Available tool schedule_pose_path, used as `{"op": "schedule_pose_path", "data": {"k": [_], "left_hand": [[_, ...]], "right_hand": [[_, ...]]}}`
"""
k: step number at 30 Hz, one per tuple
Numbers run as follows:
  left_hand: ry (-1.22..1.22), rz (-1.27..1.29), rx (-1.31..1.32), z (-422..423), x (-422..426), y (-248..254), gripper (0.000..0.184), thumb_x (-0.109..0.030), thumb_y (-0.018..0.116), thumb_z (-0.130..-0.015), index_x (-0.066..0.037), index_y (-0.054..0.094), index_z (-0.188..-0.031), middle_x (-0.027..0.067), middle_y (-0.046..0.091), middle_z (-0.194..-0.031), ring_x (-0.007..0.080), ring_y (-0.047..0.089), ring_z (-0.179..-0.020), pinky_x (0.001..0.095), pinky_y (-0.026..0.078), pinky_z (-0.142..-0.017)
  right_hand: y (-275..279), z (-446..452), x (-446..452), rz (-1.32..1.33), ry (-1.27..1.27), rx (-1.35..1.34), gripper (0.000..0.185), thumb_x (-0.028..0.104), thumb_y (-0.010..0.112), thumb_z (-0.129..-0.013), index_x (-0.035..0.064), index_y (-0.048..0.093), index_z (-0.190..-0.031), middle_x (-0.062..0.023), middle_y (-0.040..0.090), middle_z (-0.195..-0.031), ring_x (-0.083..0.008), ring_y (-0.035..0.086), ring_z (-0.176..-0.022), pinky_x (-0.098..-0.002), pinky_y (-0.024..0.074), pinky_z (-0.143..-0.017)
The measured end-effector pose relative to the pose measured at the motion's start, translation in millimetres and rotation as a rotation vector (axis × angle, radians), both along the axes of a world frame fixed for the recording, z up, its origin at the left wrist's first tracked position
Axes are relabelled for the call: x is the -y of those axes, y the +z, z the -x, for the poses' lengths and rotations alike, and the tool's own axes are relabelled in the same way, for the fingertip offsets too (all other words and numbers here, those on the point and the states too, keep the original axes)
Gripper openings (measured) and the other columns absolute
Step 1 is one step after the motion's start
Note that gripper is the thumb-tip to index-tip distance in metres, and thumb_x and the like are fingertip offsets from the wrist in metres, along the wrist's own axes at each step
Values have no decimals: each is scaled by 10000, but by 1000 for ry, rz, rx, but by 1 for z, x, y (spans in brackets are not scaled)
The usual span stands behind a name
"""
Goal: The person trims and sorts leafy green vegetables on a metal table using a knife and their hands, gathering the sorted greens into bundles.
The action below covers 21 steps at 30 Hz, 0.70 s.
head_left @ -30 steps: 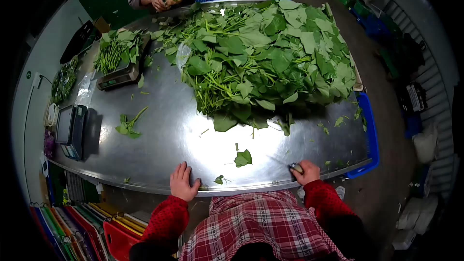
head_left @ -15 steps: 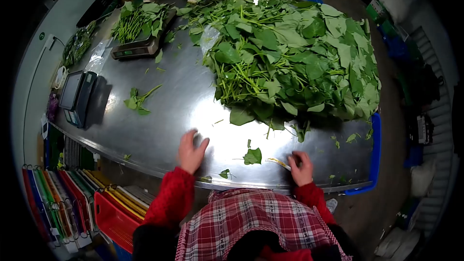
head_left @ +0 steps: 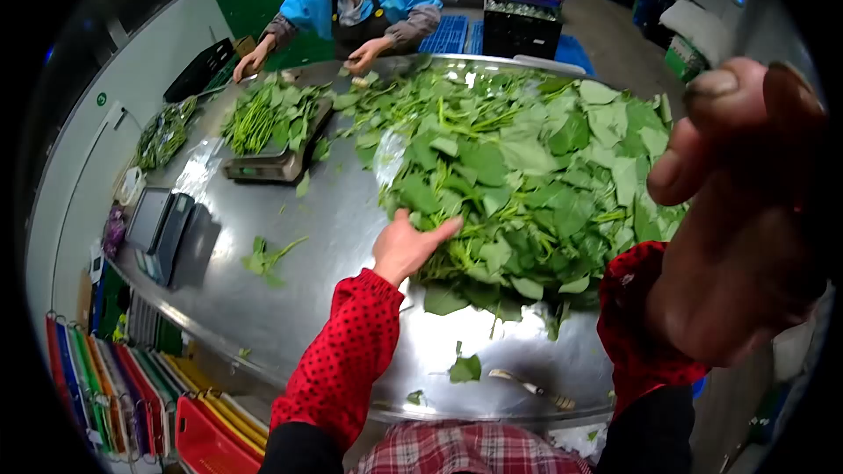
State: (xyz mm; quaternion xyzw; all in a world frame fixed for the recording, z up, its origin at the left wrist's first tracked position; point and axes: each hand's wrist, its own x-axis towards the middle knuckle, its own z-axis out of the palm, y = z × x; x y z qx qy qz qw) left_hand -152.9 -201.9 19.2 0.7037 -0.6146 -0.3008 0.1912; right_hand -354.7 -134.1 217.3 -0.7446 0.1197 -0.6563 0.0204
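A big heap of leafy green stems (head_left: 536,184) covers the right part of the metal table. My left hand (head_left: 408,247) is at the heap's near left edge, thumb apart from the fingers, touching the stems; its fingertips partly meet the leaves. My right hand (head_left: 724,219) is raised close to the camera at the right, large and shadowed. Its fingers are bent and apart, and I see nothing between them. On the table's near side lie a loose leaf (head_left: 465,369) and a thin pale-and-yellow strip (head_left: 531,388).
Across the metal table (head_left: 263,316) stands a co-worker (head_left: 351,9) in blue, hands near a scale (head_left: 263,167) loaded with stems. A display unit (head_left: 158,233) is at the left. Below left are hanging coloured folders (head_left: 114,386) and a red basket (head_left: 211,439).
My left hand has moved forward and right to the heap. My right hand has left the strip and risen toward the camera. The view has tilted up, showing more of the co-worker.
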Motion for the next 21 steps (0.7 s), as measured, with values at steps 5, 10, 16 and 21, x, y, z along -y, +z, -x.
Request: {"op": "schedule_pose_path", "data": {"k": [5, 10, 16, 21], "left_hand": [[-170, 7, -42, -25, 40, -53, 950, -492, 807, -607, 64, 453, -1291, 227, 663, -1081, 348, 649, -1005, 406, 512, -855], [-189, 76, -840, -48, 32, -63, 519, -135, 742, -732, 25, 552, -1188, 127, 669, -980, 210, 659, -854, 332, 533, -752], [-164, -57, -527, -79, 40, -21, 352, -181, 746, -751, -2, 653, -1040, 81, 695, -828, 152, 649, -746, 292, 510, -665], [-128, 80, -65, -59, 53, 5, 207, -112, 686, -798, 33, 695, -945, 115, 700, -765, 160, 646, -724, 305, 502, -663]], "right_hand": [[7, 15, 28, 16, -24, -44, 239, 94, 752, -811, -8, 646, -1000, -72, 653, -834, -118, 597, -679, -256, 485, -590], [-17, 29, 30, -178, -138, -19, 178, 85, 736, -825, -2, 660, -961, -59, 661, -824, -104, 596, -643, -248, 483, -570], [-207, -6, 14, -1338, -19, -234, 274, 210, 699, -861, -18, 682, -1012, -102, 677, -785, -133, 607, -655, -288, 500, -629], [-230, -33, 10, -1256, -43, -220, 320, 157, 671, -876, -51, 637, -1117, -103, 679, -817, -127, 588, -642, -265, 494, -615]]}}
